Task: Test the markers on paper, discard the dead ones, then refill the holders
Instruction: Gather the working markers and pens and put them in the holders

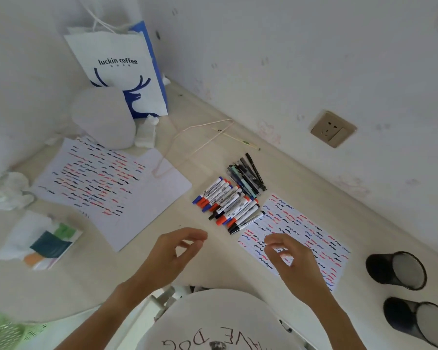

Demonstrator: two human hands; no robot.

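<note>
A row of whiteboard markers [228, 204] with blue, red and black caps lies on the desk, with a bundle of thin dark pens [248, 174] just behind it. A small test sheet [314, 238] covered in red, blue and black squiggles lies to the right of them. A larger scribbled sheet [106, 183] lies to the left. Two black mesh holders [396, 270] [417, 323] lie tipped on their sides at the right. My left hand [173, 251] hovers over bare desk, fingers loosely curled, holding nothing. My right hand [287, 253] hovers over the small sheet, also holding nothing.
A white and blue paper bag [122, 69] stands in the far corner behind a pale rounded object [103, 117]. Crumpled tissues [9, 192] and a packet [39, 241] lie at the left. A green basket [5, 333] sits below the desk edge. A wall socket [333, 128] is at the right.
</note>
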